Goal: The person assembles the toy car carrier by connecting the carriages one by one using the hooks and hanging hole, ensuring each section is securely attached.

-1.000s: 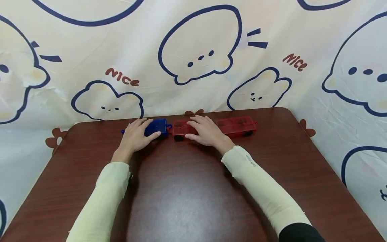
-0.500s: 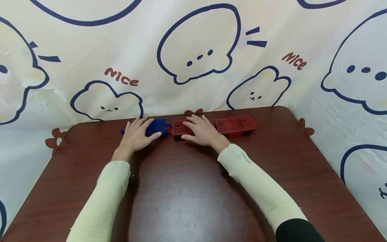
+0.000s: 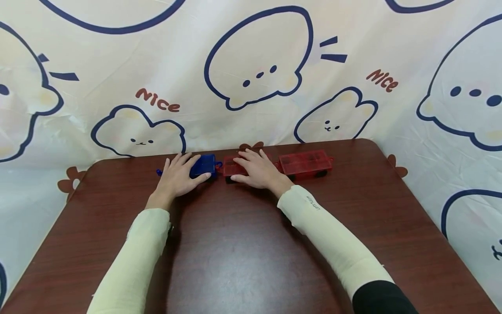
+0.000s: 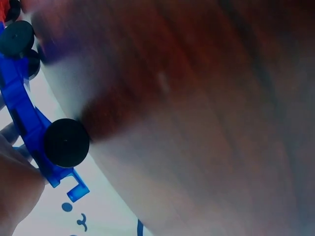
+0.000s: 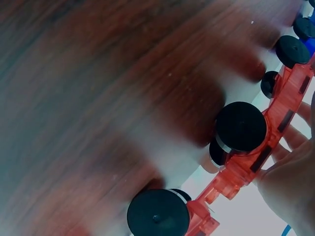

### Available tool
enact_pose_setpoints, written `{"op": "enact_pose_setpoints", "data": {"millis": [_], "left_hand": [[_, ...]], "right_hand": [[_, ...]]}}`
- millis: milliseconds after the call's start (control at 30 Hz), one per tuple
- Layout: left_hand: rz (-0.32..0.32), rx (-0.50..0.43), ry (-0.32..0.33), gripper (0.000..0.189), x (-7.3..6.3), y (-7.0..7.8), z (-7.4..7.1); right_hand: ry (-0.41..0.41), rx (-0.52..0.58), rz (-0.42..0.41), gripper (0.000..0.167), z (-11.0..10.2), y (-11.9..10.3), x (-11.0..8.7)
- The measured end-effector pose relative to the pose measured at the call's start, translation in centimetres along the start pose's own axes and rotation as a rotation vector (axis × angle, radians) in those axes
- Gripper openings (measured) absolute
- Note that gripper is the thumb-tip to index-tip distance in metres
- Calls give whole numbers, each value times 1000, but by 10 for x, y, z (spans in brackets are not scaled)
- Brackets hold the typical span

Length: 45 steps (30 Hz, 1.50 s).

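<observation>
A train of toy wagons stands along the table's far edge, one blue and two red. Over the left part of the blue wagon (image 3: 205, 164) rests my left hand (image 3: 178, 178), fingers spread and thumb toward the near side. The left wrist view gives this wagon's black wheel (image 4: 67, 142) and end hook (image 4: 78, 189). My right hand (image 3: 259, 171) lies across the middle red wagon (image 3: 231, 167), fingers extended and hiding much of it. To its right stands the other red wagon (image 3: 306, 163), untouched. Small hooks join the wagons.
The dark brown wooden table (image 3: 235, 253) has rounded far corners. Close behind the wagons hangs a pale cloth (image 3: 251, 122) printed with cartoon animals; it also runs down both sides.
My right hand has slid left along the red wagons, toward the blue one, uncovering more of the rightmost wagon. The left hand and the wagons have hardly moved.
</observation>
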State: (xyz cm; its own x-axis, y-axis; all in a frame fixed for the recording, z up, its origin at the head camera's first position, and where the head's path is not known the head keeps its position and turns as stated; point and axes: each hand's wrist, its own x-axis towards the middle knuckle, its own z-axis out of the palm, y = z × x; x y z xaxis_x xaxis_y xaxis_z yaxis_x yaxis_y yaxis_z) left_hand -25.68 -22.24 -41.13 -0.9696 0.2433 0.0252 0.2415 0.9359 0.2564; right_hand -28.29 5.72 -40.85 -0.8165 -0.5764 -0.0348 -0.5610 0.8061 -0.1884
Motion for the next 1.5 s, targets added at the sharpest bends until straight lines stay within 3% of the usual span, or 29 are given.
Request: {"op": "enact_pose_setpoints", "data": {"millis": [833, 1233, 1500], "left_hand": [[-8, -11, 27, 90, 5, 0, 9], [-24, -58, -12, 94, 6, -2, 6], [-25, -99, -4, 93, 5, -3, 0]], "right_hand": [[34, 8, -18, 74, 7, 0, 7], [39, 19, -24, 75, 10, 1, 10], [52, 16, -26, 75, 11, 1, 11]]}}
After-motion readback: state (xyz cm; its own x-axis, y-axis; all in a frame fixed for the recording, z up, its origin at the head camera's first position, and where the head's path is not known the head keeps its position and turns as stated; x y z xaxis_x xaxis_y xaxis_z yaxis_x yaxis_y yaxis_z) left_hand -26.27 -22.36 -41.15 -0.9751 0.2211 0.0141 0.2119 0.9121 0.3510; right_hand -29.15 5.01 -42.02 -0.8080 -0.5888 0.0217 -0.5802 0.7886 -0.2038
